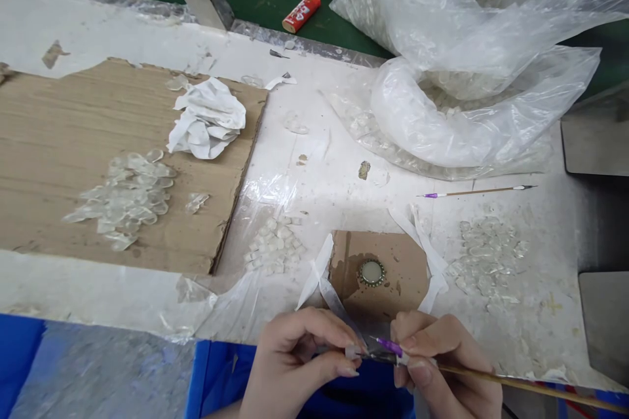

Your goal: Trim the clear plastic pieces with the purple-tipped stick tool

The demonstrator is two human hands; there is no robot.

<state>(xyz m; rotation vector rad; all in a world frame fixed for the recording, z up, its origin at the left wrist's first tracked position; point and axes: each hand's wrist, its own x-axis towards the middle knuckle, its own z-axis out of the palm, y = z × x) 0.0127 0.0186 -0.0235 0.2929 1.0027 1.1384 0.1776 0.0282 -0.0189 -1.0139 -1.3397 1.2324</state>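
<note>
At the white-smeared workbench [319, 163], the left hand [299, 360] pinches a small translucent piece [351, 352] at the front edge. The right hand [442, 357] grips a purple-banded bamboo pick [511, 383] close against it; a slipped pinch could drop the piece.

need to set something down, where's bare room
Bare white tabletop lies between the cardboard sheet and the purple-banded stick, below the plastic bags; another strip runs along the near edge, left of the left hand. Crowded: around the right hand, the brown card and the clear chips.

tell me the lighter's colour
The lighter is red with pale markings, best seen in the head view.
</note>
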